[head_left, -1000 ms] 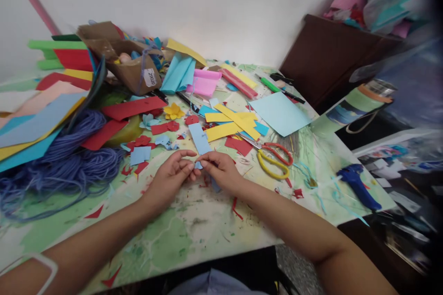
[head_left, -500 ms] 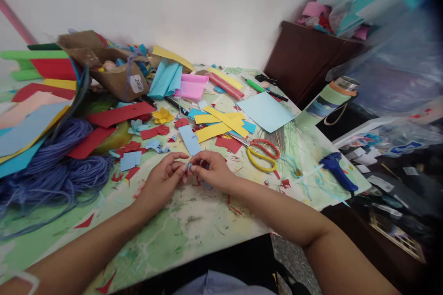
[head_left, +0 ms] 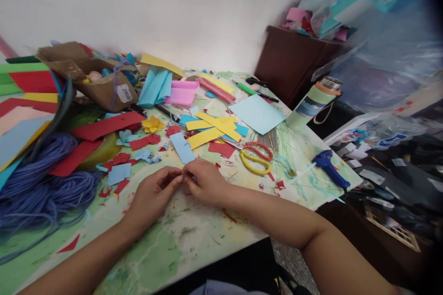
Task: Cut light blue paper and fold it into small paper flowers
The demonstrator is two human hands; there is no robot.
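Handwritten number on a white tag (head_left: 123,93), hanging on a brown cardboard box (head_left: 104,99): apparently 2002, slanted and not fully certain. Printed labels on a plastic bag (head_left: 394,140) at far right, too small and blurred to read.

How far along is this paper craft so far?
Already done, by the look of it: a yellow paper flower and a pale blue paper flower lie on the table. In hand: the left hand and right hand pinch a small blue paper piece at the fingertips. Left: yellow paper strips, a light blue sheet and a blue paper strip lie loose.
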